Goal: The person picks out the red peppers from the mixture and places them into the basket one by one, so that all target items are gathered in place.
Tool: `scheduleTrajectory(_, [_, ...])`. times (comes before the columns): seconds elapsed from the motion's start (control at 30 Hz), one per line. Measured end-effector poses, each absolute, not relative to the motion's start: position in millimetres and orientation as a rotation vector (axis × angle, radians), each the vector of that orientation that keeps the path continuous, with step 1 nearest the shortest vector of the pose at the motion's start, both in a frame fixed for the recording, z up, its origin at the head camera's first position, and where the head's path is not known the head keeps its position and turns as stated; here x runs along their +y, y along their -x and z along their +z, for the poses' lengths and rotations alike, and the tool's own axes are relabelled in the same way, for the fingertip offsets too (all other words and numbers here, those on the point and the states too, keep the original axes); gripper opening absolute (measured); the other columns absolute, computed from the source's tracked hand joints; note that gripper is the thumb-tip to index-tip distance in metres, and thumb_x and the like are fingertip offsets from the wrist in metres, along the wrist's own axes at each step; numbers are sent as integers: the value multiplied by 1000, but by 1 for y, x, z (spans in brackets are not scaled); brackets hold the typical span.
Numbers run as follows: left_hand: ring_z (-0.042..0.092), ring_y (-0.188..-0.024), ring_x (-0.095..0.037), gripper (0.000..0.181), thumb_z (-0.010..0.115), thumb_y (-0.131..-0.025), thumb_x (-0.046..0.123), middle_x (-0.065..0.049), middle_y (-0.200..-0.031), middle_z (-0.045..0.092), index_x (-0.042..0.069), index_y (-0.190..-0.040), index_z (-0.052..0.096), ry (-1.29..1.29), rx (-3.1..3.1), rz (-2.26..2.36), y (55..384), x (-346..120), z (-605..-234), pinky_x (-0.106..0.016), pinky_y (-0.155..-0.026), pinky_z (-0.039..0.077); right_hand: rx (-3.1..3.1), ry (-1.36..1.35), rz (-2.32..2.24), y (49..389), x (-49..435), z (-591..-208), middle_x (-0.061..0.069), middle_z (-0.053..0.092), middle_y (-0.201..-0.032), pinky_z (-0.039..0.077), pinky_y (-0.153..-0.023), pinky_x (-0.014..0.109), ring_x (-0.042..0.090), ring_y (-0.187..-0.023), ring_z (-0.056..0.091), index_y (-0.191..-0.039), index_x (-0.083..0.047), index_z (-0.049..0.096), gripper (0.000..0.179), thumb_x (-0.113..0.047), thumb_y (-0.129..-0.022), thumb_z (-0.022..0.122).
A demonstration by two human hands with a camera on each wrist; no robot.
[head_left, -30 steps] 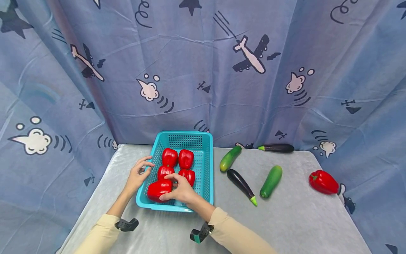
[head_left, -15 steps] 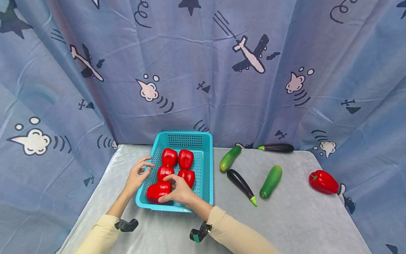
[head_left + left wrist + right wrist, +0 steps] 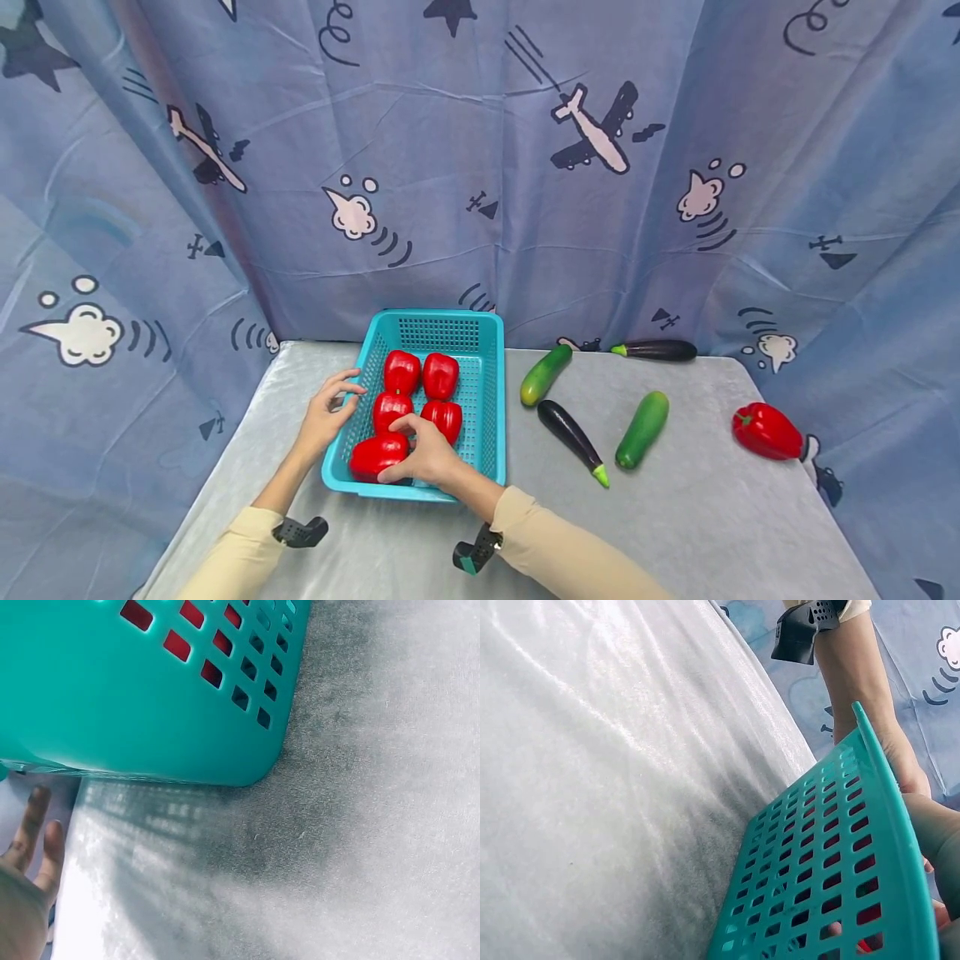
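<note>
In the head view, a turquoise basket (image 3: pixel 491 417) holds several red bell peppers, arranged in two columns. My right hand (image 3: pixel 431 454) reaches over the near rim and grips the right end of the nearest bell pepper (image 3: pixel 377 457) between thumb and fingers. That pepper lies sideways in the near left corner. At the left rim, my left hand (image 3: pixel 327 410) has its fingers spread and lightly bent, fingertips right at the edge. Its fingers (image 3: pixel 30 829) look extended beside the basket wall (image 3: pixel 150 712) in the left wrist view. The basket wall (image 3: pixel 832 847) largely hides the right hand's grip in the right wrist view.
Right of the basket lie two cucumbers, one near (image 3: pixel 642 429) and one far (image 3: pixel 545 375). A dark eggplant (image 3: pixel 572 433) rests between them, another eggplant (image 3: pixel 658 350) at the back edge. One bell pepper (image 3: pixel 767 431) sits at the right table edge. A patterned curtain (image 3: pixel 450 167) hangs behind.
The gripped bell pepper has settled slightly down toward the near side of the basket, the right hand moving with it. The left hand stays at the left rim.
</note>
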State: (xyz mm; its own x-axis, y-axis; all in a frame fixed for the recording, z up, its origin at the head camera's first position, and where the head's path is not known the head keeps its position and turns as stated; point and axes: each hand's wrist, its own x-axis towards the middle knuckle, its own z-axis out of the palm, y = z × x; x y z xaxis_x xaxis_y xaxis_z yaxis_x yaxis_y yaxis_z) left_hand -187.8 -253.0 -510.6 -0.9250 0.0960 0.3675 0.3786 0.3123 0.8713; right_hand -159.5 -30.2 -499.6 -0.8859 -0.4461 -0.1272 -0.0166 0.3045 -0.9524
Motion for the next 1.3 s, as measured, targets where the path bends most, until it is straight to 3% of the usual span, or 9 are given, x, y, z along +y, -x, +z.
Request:
scheduleTrajectory(0.27, [43, -128, -52, 13, 59, -97, -13, -35, -141, 46, -15, -108, 65, 404, -2339, -1659, 187, -253, -510, -36, -88, 43, 2206, 431, -1608, 159, -26, -499, 11, 60, -120, 58, -76, 42, 33, -105, 61, -120, -3, 63, 56, -2, -72, 90])
scheduleTrajectory(0.67, [42, -129, -53, 13, 58, -97, -14, -36, -141, 45, -15, -108, 65, 416, -2324, -1675, 188, -252, -511, -30, -87, 42, 2176, 451, -1617, 160, -18, -496, 11, 61, -121, 58, -79, 42, 35, -108, 61, -121, -2, 67, 51, -3, -75, 88])
scheduleTrajectory(1.07, [42, -130, -51, 14, 58, -98, -11, -33, -143, 46, -11, -109, 67, 371, -2364, -1668, 187, -251, -507, -43, -90, 42, 1984, 462, -1753, 169, 7, -492, 17, 59, -132, 54, -89, 42, 45, -123, 55, -131, 0, 63, 52, -8, -84, 84])
scheduleTrajectory(1.3, [42, -131, -51, 14, 58, -98, -11, -34, -143, 45, -15, -109, 65, 380, -2350, -1679, 187, -251, -507, -37, -90, 42, 1904, 471, -1830, 173, 30, -491, 21, 61, -128, 55, -86, 38, 42, -117, 60, -128, 2, 64, 42, -9, -90, 78])
